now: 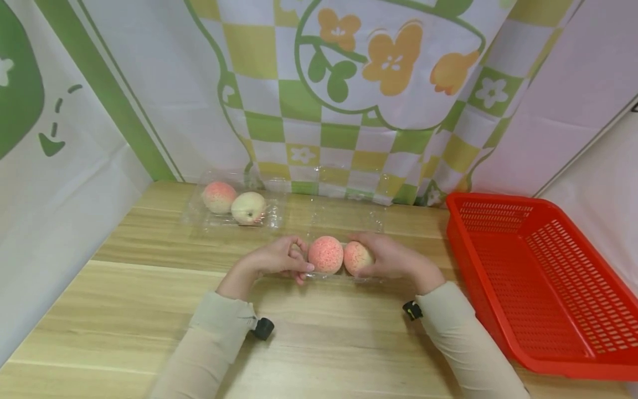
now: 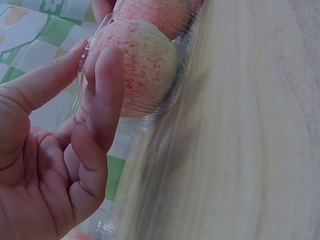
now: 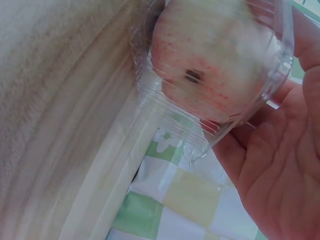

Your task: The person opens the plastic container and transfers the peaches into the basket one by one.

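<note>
A long, clear, thin plastic box with ridged walls [image 3: 175, 122] sat on the table between the two hands, holding a round pink speckled peach [image 1: 325, 255] and, just right of it, a smaller cream-and-pink peach [image 1: 358, 258]. The left hand [image 1: 279, 257] had its thumb and forefinger drawn close at the box's left end, pinching the edge, its other fingers bent inward. The right hand [image 1: 389, 257] curved more widely about the right end, thumb on the near side and fingers on the far side; how hard they pressed could not be told. The box looked light, slick and flexible, its walls likely to buckle or crack under a squeeze, with the fruit making up most of the weight and apt to roll or bruise; the firmest hold seemed to be low at both short ends. Beneath lay a pale wood-grain table [image 1: 149, 310]. A red perforated plastic basket [image 1: 473, 277] stood to the right, and a second clear plastic container [image 1: 274, 221] with two peaches lay at the back left, before a green, yellow and white checked cloth [image 1: 304, 127] printed with orange flowers.
</note>
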The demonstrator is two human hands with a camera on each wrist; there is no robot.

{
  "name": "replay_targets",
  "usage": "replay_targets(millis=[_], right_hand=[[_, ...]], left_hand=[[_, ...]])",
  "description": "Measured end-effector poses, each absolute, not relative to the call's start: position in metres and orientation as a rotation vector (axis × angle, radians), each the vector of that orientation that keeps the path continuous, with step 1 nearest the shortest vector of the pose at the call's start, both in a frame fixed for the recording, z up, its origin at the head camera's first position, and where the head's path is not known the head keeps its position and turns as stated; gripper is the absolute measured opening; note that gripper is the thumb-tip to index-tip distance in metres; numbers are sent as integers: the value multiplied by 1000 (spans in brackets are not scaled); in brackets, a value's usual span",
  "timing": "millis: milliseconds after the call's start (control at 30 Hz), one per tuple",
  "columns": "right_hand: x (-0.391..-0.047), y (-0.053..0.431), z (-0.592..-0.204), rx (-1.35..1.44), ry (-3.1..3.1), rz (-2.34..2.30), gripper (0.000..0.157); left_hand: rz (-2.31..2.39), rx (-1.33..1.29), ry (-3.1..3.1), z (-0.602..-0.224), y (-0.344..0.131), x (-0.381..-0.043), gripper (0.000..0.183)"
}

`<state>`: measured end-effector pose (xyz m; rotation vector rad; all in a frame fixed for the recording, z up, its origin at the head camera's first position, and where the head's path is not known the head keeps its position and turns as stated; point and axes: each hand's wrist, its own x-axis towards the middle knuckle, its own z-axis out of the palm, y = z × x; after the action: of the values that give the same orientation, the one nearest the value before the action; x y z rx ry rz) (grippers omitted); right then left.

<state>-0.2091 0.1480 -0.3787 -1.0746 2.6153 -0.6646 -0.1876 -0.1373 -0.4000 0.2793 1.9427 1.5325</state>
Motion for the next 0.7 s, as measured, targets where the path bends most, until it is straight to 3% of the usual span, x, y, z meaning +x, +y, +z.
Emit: replay_targets(millis=[700], right_hand=[[-209, 151, -377, -1011, 2575, -782, 71]], left_hand=[[1524, 275, 1971, -402, -137, -186, 42]])
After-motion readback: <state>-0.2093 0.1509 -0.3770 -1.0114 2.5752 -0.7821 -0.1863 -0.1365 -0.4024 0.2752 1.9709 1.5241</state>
